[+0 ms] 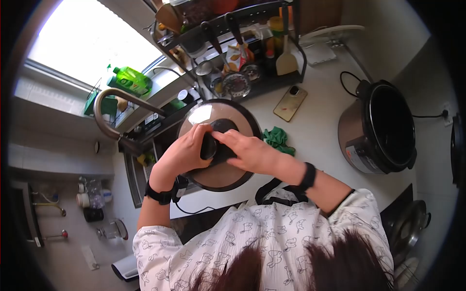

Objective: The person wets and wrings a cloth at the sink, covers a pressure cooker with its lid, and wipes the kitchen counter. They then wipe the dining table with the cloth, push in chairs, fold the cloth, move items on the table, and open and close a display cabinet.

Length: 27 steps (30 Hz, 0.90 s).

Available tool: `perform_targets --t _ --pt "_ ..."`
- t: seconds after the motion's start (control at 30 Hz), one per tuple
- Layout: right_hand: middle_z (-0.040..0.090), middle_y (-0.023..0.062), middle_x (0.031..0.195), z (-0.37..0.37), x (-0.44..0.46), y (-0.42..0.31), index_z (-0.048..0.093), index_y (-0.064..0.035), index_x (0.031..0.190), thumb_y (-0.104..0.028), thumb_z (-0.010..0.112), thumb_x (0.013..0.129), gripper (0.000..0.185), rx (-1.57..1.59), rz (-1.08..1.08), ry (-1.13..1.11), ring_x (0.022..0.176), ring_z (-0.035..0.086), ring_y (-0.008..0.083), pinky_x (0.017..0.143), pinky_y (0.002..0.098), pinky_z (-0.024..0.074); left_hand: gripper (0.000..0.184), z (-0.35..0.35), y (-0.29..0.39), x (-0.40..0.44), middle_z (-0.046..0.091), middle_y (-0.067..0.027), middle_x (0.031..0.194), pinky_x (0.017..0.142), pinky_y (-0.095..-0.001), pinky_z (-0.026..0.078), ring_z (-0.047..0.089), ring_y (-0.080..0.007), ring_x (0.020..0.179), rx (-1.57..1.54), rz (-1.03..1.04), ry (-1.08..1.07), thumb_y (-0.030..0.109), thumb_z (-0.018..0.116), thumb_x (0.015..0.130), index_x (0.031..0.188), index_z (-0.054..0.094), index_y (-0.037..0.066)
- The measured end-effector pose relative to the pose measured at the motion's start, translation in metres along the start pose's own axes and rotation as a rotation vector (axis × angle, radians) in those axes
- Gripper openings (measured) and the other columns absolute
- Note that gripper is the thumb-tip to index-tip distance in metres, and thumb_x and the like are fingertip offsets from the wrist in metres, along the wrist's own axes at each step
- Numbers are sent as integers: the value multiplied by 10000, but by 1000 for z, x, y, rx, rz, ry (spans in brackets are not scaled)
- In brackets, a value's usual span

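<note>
Evidently my left grip (186,147) clasps the knob (208,147), right grip (251,153) unclear; lopsided pressure could tip the lid (221,178) near the table's (315,136) left edge.

White counter (313,145), gold phone (290,104), bunched green cloth (276,139), open cooker (352,133)

Two hands (183,153) (252,153), one brown lid (221,154), one phone (290,103).
</note>
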State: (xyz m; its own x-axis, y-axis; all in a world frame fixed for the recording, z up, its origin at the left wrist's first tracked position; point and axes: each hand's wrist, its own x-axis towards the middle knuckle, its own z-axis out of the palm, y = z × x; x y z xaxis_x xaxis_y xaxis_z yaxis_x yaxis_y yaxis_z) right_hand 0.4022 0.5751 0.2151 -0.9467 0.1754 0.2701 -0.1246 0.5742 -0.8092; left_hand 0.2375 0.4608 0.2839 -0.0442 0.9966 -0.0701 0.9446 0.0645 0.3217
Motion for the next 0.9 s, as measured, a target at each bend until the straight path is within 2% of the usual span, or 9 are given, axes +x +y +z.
perform_targets --t 0.1,0.13,0.17,0.27,0.4,0.43,0.53,0.73,0.9 --pt "432 160 1115 19 14 -3 259 -19 1314 -140 674 682 766 -421 97 -61 798 608 308 681 372 523 718 13 -5 1 512 -174 1085 806 -375 447 531 -335 988 -32 -54 2 172 725 579 1195 374 53" --pt "429 156 1105 27 18 1 243 -8 1316 -169 690 677 796 -434 103 -44 817 600 309 678 370 521 901 17 -10 2 491 -196 1132 824 -386 443 519 -356 1008 -73 -14 -2 165 743 563 1324 268 75" --pt "427 152 1094 34 22 2 226 2 1317 -198 706 673 827 -447 109 -29 835 591 309 675 368 519 901 17 -10 2 491 -196 1132 824 -386 443 519 -356 1008 -81 2 -3 165 743 563 1324 268 75" --pt "420 171 1118 39 32 3 284 8 1245 -188 745 629 793 -389 106 -47 882 587 305 719 356 521 1103 21 -13 2 468 -211 1178 861 -399 431 480 -395 1062 -173 -95 -61 114 757 529 1408 90 122" --pt "431 187 1075 41 35 8 322 -18 1197 -247 787 568 814 -333 20 2 784 609 346 692 386 521 1122 21 -17 -8 467 -198 1212 921 -368 395 470 -355 1117 -266 -40 44 119 769 509 1407 97 92" --pt "435 188 1067 38 33 6 336 -29 1181 -252 789 563 798 -317 -7 30 758 611 354 684 389 521 1123 17 -13 -8 480 -198 1203 933 -359 387 466 -337 1131 -323 -115 1 107 766 506 1408 96 81" --pt "442 194 1048 28 30 -4 363 -54 1150 -250 797 545 770 -282 9 66 766 609 370 683 397 519 1120 13 -10 -6 479 -214 1200 941 -364 379 457 -337 1143 -359 -19 46 80 753 507 1411 92 88" --pt "462 194 1017 7 10 -14 399 -40 1129 -222 782 567 704 -330 104 96 756 611 363 674 381 522 1138 17 0 17 459 -228 1213 954 -374 357 441 -352 1155 -540 139 -92 62 737 518 1415 37 97" --pt "462 157 1007 -10 -35 -13 418 -48 1144 -186 757 588 665 -435 149 159 763 615 317 652 346 529 1043 40 15 44 491 -147 1108 930 -331 345 489 -280 1020 -815 237 -274 147 607 607 1416 -49 107"
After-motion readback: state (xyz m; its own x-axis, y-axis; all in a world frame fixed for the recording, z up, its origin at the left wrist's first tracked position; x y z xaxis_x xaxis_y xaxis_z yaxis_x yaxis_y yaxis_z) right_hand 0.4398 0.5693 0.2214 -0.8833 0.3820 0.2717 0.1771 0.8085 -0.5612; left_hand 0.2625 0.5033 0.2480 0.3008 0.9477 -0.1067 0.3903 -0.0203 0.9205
